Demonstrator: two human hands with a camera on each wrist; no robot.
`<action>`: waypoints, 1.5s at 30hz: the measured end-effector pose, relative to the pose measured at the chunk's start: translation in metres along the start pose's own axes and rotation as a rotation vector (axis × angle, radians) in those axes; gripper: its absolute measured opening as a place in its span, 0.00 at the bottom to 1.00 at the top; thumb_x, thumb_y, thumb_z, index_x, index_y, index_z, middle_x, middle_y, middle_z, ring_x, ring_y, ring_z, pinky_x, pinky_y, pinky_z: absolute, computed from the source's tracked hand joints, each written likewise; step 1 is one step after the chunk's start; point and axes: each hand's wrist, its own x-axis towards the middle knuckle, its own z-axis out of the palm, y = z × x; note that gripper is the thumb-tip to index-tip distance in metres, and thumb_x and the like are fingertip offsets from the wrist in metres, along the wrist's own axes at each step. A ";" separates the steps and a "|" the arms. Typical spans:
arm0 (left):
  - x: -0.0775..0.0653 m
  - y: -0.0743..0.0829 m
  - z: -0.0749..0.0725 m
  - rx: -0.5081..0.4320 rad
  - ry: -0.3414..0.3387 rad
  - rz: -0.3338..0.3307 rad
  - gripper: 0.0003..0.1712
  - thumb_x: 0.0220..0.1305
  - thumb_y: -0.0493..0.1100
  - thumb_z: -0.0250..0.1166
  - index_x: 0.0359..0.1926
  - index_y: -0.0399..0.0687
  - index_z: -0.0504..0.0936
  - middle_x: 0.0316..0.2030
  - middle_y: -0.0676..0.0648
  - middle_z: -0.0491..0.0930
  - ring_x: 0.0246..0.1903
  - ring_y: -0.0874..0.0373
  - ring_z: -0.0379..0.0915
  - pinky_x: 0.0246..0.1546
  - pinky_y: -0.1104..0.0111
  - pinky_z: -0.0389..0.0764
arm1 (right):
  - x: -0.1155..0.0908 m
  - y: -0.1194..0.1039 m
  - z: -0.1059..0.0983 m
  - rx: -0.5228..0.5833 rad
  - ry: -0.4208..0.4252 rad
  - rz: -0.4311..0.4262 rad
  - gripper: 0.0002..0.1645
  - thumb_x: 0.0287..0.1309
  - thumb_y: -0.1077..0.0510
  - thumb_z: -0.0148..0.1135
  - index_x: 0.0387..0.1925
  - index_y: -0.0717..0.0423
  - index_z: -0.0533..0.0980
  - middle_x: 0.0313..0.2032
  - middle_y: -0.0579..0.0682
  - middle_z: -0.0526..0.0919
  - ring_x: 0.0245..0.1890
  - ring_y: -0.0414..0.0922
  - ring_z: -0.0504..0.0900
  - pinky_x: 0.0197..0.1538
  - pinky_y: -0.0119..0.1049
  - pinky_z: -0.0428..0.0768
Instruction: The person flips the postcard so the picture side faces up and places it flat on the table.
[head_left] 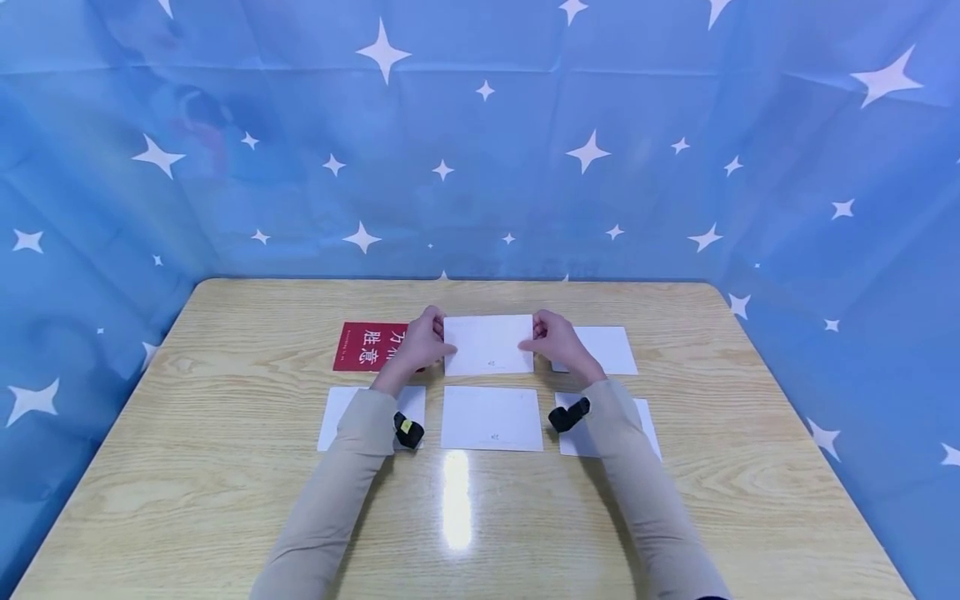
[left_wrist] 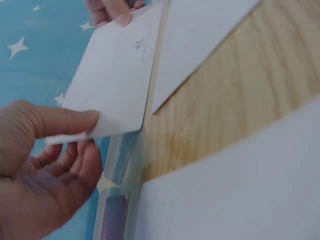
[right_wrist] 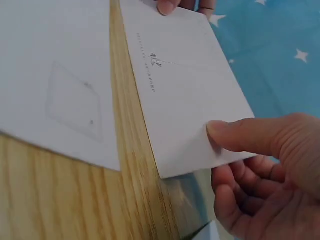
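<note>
A white postcard (head_left: 489, 343) is raised at the back middle of the table, its near edge close to the tabletop. A small printed mark and a line of tiny text sit along that edge. My left hand (head_left: 422, 343) pinches its left edge, thumb on the white face and fingers behind. At the opposite edge my right hand (head_left: 558, 338) pinches it the same way, as the right wrist view shows. The postcard's far face is hidden. Just nearer to me, a second white postcard (head_left: 491, 417) lies flat.
A red card (head_left: 360, 348) with white characters lies at the back left, partly behind my left hand. More white cards lie at front left (head_left: 336, 410), front right (head_left: 577, 440) and back right (head_left: 606, 348), some partly covered by my arms. A starry blue curtain (head_left: 510, 200) hangs behind the wooden table (head_left: 187, 467).
</note>
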 end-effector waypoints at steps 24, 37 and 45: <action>-0.012 -0.004 -0.017 -0.218 -0.065 0.094 0.10 0.57 0.31 0.63 0.41 0.38 0.75 0.37 0.43 0.75 0.38 0.52 0.69 0.38 0.70 0.75 | -0.019 0.011 -0.015 0.276 -0.028 -0.078 0.07 0.57 0.68 0.59 0.36 0.67 0.70 0.30 0.52 0.74 0.32 0.51 0.71 0.38 0.42 0.73; -0.012 -0.008 -0.017 -0.249 0.019 0.150 0.08 0.58 0.31 0.64 0.39 0.31 0.80 0.40 0.40 0.79 0.37 0.53 0.72 0.38 0.71 0.76 | -0.019 0.008 -0.015 0.279 0.033 -0.108 0.05 0.57 0.67 0.61 0.35 0.65 0.74 0.34 0.52 0.76 0.34 0.43 0.76 0.42 0.42 0.77; -0.013 -0.011 -0.015 -0.286 0.078 0.137 0.07 0.59 0.30 0.61 0.37 0.34 0.84 0.41 0.42 0.81 0.47 0.51 0.73 0.51 0.62 0.73 | -0.021 0.012 -0.014 0.300 0.046 -0.186 0.03 0.57 0.71 0.59 0.35 0.68 0.75 0.40 0.56 0.77 0.41 0.45 0.74 0.41 0.31 0.78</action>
